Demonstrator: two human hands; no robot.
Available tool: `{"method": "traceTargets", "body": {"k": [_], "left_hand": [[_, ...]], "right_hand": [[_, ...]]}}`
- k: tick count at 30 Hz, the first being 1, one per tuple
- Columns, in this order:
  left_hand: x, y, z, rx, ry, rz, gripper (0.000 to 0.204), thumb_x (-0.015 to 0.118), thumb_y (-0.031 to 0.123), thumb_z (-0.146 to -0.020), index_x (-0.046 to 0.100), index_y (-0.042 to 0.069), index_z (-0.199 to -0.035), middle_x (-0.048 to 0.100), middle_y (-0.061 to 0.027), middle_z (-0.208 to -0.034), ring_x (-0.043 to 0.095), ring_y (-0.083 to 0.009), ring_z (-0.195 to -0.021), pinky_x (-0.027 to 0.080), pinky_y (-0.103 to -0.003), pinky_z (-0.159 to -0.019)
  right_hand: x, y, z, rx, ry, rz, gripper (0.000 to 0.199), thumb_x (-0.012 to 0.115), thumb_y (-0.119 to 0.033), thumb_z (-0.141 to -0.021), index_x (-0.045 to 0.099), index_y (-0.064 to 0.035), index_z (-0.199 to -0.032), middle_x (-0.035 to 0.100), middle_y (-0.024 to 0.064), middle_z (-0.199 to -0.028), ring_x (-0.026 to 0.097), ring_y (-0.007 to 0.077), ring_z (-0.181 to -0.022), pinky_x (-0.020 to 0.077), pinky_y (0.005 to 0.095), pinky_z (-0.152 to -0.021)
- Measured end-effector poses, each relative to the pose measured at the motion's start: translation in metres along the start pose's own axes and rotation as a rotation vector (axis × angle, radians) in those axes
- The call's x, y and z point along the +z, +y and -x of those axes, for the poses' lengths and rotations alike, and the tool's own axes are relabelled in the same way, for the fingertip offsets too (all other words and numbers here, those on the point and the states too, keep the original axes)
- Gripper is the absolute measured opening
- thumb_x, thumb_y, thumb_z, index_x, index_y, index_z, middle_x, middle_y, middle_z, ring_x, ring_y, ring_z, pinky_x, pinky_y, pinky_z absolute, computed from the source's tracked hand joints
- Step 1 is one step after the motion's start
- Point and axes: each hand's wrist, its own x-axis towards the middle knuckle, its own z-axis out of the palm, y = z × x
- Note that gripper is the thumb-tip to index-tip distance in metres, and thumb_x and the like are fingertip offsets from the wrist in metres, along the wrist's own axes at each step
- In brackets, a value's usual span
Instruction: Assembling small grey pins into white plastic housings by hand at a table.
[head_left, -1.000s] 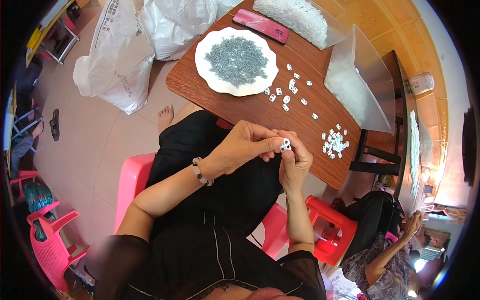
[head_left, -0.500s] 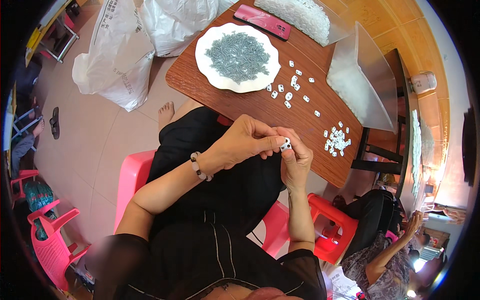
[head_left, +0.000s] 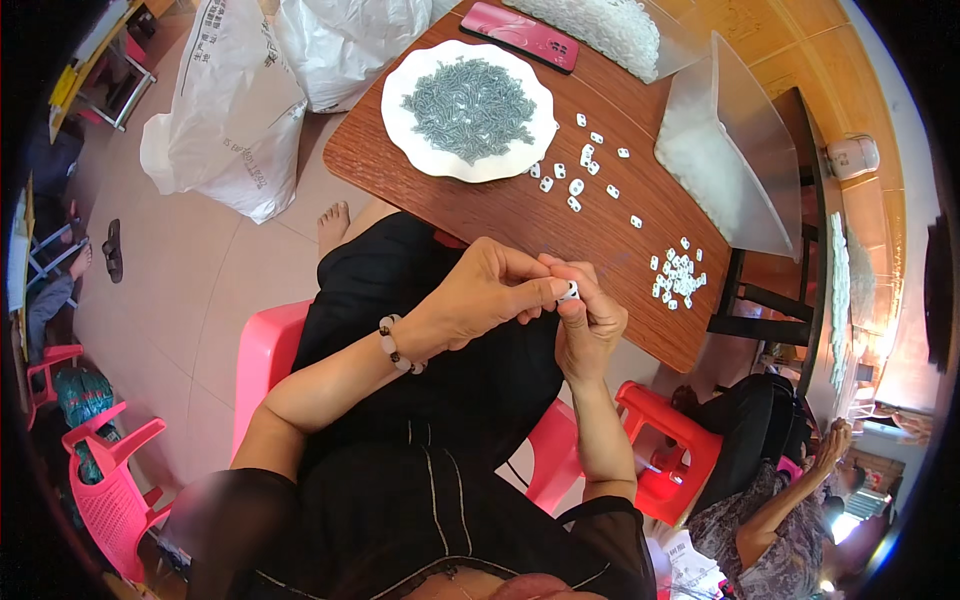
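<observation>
Head view: small white part (head_left: 568,291) half-hidden between left hand (head_left: 487,297), right hand (head_left: 590,328)

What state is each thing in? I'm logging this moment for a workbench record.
left hand: fingertips pinched on the small white piece.
right hand: pinching the same piece.
small white piece: held between both hands.
white plate: heaped with grey parts.
loose white pieces: scattered on the wooden table.
red phone: lying flat.

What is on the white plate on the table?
The white plate holds a heap of small grey-green pieces. The heap covers the plate's middle, so anything beneath it cannot be seen.
</observation>
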Motion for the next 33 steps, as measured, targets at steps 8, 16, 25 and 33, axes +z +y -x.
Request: {"method": "traceTargets", "body": {"k": [8, 16, 25, 33], "left_hand": [[0.001, 0.004, 0.003, -0.028, -0.005, 0.034, 0.019, 0.07, 0.016, -0.086, 0.071, -0.002, -0.088, 0.063, -0.0035, -0.069, 0.052, -0.0073, -0.06, 0.041, -0.02, -0.054], [0.002, -0.002, 0.006, -0.017, 0.003, 0.033, 0.02, 0.07, 0.017, -0.086, 0.072, -0.003, -0.087, 0.062, -0.0035, -0.068, 0.052, -0.0073, -0.06, 0.042, -0.02, -0.054], [-0.005, -0.008, 0.001, -0.072, 0.046, 0.156, 0.017, 0.07, 0.014, -0.086, 0.071, -0.002, -0.08, 0.06, -0.0031, -0.065, 0.052, -0.0064, -0.057, 0.041, -0.019, -0.051], [-0.001, 0.0, 0.002, -0.024, 0.007, 0.103, 0.017, 0.07, 0.015, -0.086, 0.07, -0.001, -0.082, 0.062, -0.0037, -0.07, 0.053, -0.008, -0.058, 0.042, -0.021, -0.053]], "right_hand": [[0.002, -0.002, 0.001, -0.009, 0.001, -0.035, 0.039, 0.068, -0.028, -0.086, 0.067, 0.0042, -0.107, 0.064, 0.0181, -0.109, 0.057, 0.0147, -0.086, 0.0476, 0.0265, -0.076], [0.006, 0.001, 0.005, -0.068, 0.048, 0.044, 0.036, 0.067, -0.027, -0.087, 0.067, 0.004, -0.106, 0.066, 0.015, -0.104, 0.059, 0.0139, -0.081, 0.0483, 0.0241, -0.07], [0.004, 0.005, 0.001, 0.044, -0.001, -0.035, 0.039, 0.066, -0.03, -0.088, 0.066, 0.0037, -0.107, 0.063, 0.0148, -0.108, 0.058, 0.0144, -0.084, 0.0481, 0.0253, -0.073], [-0.001, 0.006, -0.004, 0.109, -0.108, -0.234, 0.056, 0.066, -0.04, -0.085, 0.058, 0.0037, -0.119, 0.059, 0.0173, -0.118, 0.056, 0.017, -0.094, 0.0468, 0.0298, -0.081]]}}
